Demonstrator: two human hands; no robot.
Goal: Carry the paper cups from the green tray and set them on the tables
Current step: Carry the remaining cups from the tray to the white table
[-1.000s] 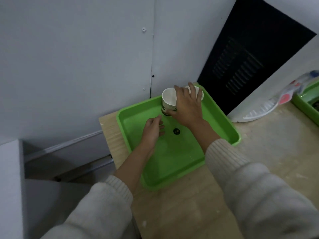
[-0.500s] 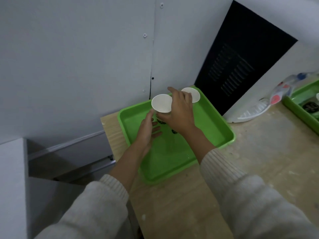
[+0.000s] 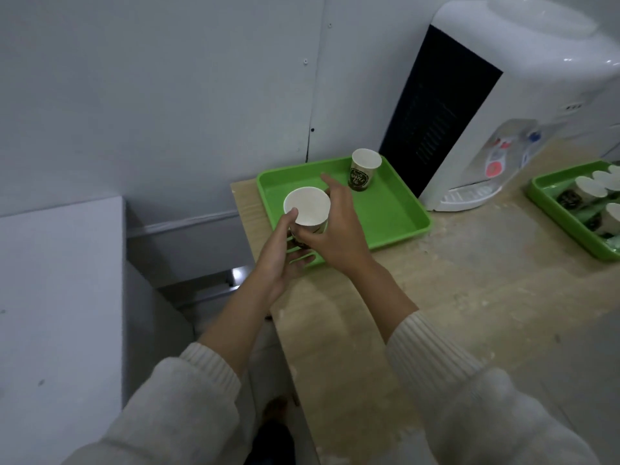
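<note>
I see the right grip, a bare hand, wrapped round a paper cup. Its thumb is on the near side and its fingers go round the far side, with one finger sticking up free. The cup is up in the air, open end up, over the near left corner of the green tray. The left grip is loose, not clenched. Its thumb touches the cup's left side near the rim, and its fingers lie fairly straight under the cup. I cannot tell if those fingers touch the bottom. A second paper cup stands upright in the far right corner of the tray, near the water machine. Far to the right on the worktop sits the other green tray with more cups in it. Here is what I think could go wrong. Paper is soft, so a hard squeeze could dent the cup or bend its rim. The cup looks empty and light, so a bump from the left thumb could tip it. It is also close to the left edge of the worktop, with a drop beside it. If one grip lets go before the other has it well, the cup could fall down there.
</note>
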